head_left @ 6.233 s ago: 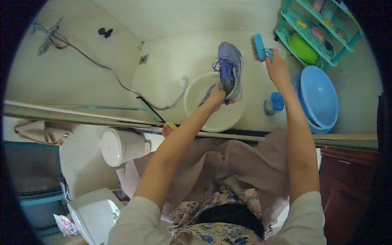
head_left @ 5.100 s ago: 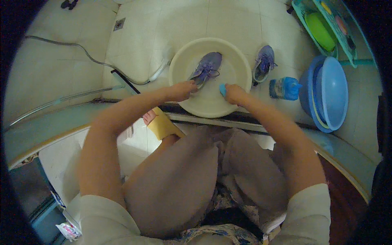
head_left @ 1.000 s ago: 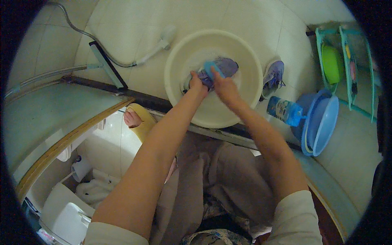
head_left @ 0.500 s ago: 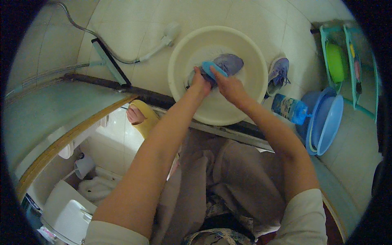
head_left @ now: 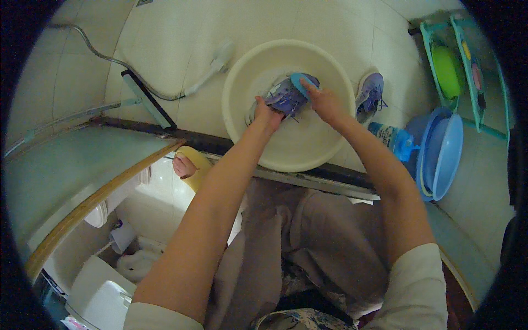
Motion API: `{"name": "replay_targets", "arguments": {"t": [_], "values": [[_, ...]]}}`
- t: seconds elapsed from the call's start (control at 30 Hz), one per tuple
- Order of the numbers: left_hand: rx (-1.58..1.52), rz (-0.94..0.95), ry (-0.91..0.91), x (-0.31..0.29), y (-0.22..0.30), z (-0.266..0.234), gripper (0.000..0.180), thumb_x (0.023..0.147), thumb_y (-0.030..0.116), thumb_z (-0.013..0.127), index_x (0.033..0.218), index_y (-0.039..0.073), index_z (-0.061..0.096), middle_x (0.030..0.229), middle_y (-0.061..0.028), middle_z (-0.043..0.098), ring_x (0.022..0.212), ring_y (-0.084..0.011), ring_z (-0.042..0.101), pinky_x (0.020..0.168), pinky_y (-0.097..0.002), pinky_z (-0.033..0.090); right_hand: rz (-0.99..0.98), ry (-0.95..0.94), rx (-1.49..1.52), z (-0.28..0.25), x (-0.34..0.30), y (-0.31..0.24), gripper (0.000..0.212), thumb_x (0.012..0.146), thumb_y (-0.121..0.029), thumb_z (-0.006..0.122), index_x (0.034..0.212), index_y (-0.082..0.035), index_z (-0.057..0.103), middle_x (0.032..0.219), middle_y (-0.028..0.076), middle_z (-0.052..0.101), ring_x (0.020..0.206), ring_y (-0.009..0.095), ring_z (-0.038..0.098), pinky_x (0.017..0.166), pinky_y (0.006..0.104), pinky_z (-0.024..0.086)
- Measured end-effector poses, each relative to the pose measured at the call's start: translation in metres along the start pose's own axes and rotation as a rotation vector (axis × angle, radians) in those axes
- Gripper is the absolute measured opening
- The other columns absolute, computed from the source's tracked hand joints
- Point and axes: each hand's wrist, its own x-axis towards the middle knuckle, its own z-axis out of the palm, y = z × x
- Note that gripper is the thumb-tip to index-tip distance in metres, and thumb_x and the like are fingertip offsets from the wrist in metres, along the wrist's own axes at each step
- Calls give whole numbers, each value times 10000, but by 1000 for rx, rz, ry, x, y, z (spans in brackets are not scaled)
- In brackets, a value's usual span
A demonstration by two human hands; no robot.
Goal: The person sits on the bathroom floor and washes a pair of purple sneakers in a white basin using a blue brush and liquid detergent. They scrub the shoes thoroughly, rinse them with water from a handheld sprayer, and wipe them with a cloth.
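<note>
A purple sneaker (head_left: 286, 96) lies in a cream round basin (head_left: 324, 143) on the tiled shower floor. My left hand (head_left: 265, 113) grips the sneaker at its near end. My right hand (head_left: 324, 102) holds a blue scrub brush (head_left: 298, 83) pressed on top of the shoe. A second purple sneaker (head_left: 369, 96) rests on the floor just right of the basin.
A shower head with hose (head_left: 217, 58) lies left of the basin. A blue bottle (head_left: 389, 137) and blue basins (head_left: 440, 151) stand at the right, below a teal rack (head_left: 467, 60). A dark door sill (head_left: 198, 142) crosses under my arms; my foot in a yellow slipper (head_left: 190, 165) is beside it.
Earlier my right hand lifted the brush from near the rack and my left held the sneaker up; now both hands are in the basin, with the brush on the shoe. The view has shifted.
</note>
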Motion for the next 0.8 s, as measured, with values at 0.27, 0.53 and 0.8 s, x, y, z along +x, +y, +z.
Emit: {"name": "replay_targets", "arguments": {"t": [0.27, 0.53, 0.8], "values": [[89, -27, -166, 14, -2, -24, 602, 916, 457, 263, 1292, -13, 261, 1333, -156, 330, 1197, -298, 372, 1004, -438, 307, 157, -89, -13, 13, -8, -27, 572, 777, -83, 463, 1316, -219, 330, 718, 219, 582, 623, 379, 576, 568, 478, 456], [97, 41, -130, 18, -6, -35, 554, 927, 423, 269, 1274, -9, 293, 1309, -151, 362, 1161, -298, 413, 986, -443, 330, 41, -155, -96, -10, 28, -34, 505, 812, -93, 431, 1297, -215, 363, 796, 207, 607, 698, 368, 602, 606, 488, 469], [107, -14, -61, 13, -5, -32, 585, 925, 445, 220, 1304, 1, 258, 1333, -156, 331, 1200, -296, 370, 1016, -438, 286, 85, -85, -134, -9, 18, -22, 545, 781, -73, 451, 1307, -170, 343, 741, 177, 605, 650, 338, 606, 578, 460, 475]]}}
